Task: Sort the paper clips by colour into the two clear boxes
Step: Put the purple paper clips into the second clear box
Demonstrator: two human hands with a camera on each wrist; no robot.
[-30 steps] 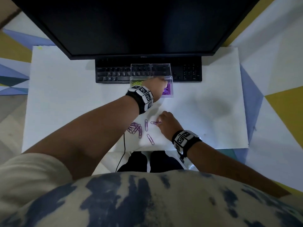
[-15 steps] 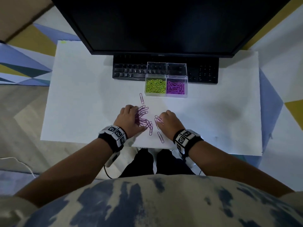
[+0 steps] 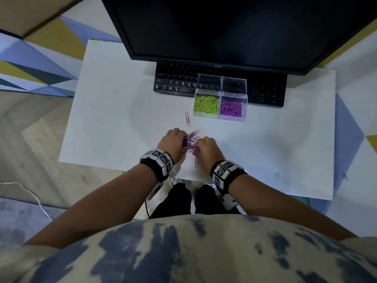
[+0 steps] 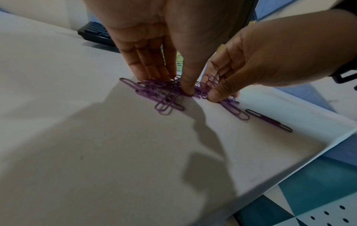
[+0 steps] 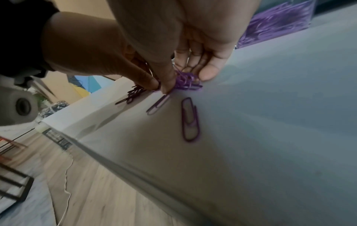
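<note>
Two joined clear boxes stand in front of the keyboard: the left box (image 3: 206,105) holds green paper clips, the right box (image 3: 231,108) purple ones. A pile of purple clips (image 3: 191,142) (image 4: 160,93) (image 5: 186,83) lies near the table's front edge between both hands. My left hand (image 3: 173,142) (image 4: 170,85) presses on the pile with straight fingers and thumb. My right hand (image 3: 208,148) (image 5: 181,81) curls its fingers and thumb around clips at the pile's right side. Single purple clips lie apart: one (image 3: 187,119) toward the boxes, one (image 3: 196,162) (image 5: 190,120) toward me.
A black keyboard (image 3: 175,84) and a dark monitor (image 3: 224,27) fill the back of the white table (image 3: 114,111). The table's front edge (image 4: 289,168) runs close behind my hands. A white cable (image 3: 30,193) lies on the floor at left.
My left hand came back from the purple box to the pile. Both hands have since closed in on each other, bunching the scattered purple clips into a tighter heap.
</note>
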